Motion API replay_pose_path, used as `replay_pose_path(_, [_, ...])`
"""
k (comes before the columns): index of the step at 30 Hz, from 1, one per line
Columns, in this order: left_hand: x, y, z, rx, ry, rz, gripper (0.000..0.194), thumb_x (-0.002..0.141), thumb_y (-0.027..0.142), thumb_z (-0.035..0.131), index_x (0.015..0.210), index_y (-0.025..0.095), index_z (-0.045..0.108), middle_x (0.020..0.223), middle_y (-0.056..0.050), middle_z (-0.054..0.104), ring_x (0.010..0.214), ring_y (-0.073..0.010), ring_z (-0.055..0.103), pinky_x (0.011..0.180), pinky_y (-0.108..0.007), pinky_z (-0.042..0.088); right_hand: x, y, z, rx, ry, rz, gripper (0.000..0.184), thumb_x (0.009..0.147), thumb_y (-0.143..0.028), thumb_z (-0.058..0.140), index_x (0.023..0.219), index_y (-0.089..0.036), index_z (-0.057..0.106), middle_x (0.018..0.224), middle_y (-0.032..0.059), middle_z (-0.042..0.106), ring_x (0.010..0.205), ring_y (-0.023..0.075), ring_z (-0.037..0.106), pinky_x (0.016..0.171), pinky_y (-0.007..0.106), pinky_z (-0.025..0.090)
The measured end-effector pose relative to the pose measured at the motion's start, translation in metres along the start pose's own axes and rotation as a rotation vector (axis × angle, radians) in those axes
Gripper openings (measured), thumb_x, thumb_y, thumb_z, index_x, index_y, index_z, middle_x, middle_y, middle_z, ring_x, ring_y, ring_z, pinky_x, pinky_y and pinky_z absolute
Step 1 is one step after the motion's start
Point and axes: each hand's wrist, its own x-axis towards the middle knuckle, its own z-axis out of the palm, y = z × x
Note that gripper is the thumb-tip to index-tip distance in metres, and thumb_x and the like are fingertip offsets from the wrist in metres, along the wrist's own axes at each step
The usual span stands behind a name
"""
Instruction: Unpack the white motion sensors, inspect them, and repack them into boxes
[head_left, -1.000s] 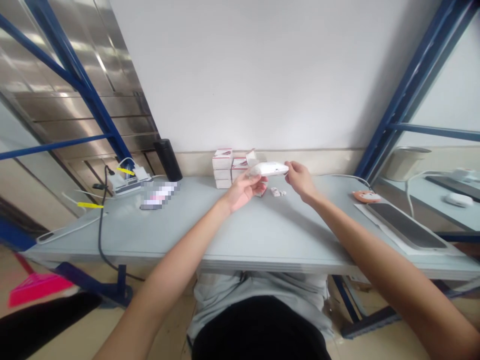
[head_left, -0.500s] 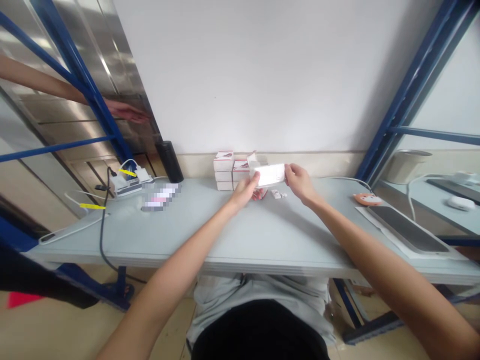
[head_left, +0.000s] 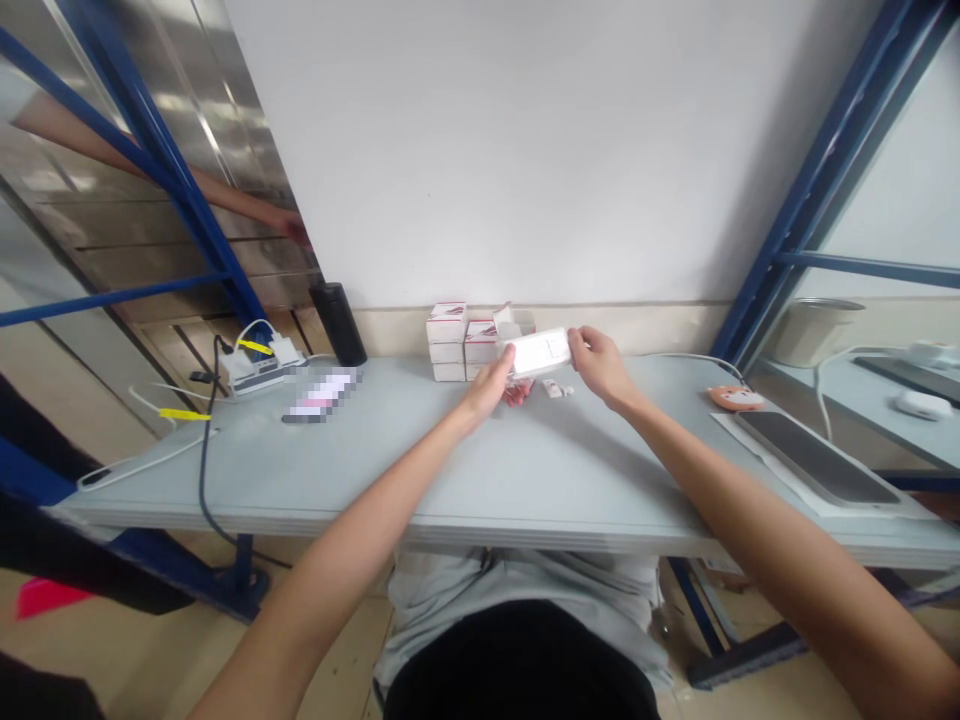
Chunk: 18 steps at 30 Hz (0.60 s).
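Observation:
My left hand (head_left: 491, 383) and my right hand (head_left: 598, 366) hold a small white packaging tray (head_left: 538, 352) between them, just above the table. The left fingers are closed on its left end, thumb on top; the right fingers pinch its right end. A small rectangular outline shows near its right side. Behind the tray, an open white box flap (head_left: 504, 318) stands up, its lower part hidden. Beneath lie some red items (head_left: 517, 393), partly covered, and small white pieces (head_left: 555, 388), too small to identify.
White boxes with red trim (head_left: 448, 340) are stacked against the wall. Left on the grey table (head_left: 450, 480) are a black cylinder (head_left: 339, 322), a blurred-out phone-like item (head_left: 322, 395) and a power strip (head_left: 262, 372) with cables. At right lie an orange item (head_left: 736, 398) and a dark tablet-like slab (head_left: 817, 458).
The white tray has tilted slightly, its left end a little lower, and the outline on its face shows more clearly. Both hands keep their hold. A person's arm at far left has shifted.

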Motion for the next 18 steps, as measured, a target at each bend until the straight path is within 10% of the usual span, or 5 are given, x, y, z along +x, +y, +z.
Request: replay_pose_path(18, [-0.0006, 0.0007, 0.0010, 0.028, -0.012, 0.005, 0.079, 0.095, 0.085, 0.042, 0.095, 0.012, 0.074, 0.073, -0.007, 0.070, 0.057, -0.0140, 0.062, 0.056, -0.027, 0.046, 0.0009, -0.0012, 0.0000, -0.020, 0.006, 0.005, 0.043, 0.106, -0.049, 0.046, 0.069, -0.026, 0.041, 0.060, -0.0016, 0.050, 0.065, 0.0184, 0.048, 0.065, 0.033, 0.037])
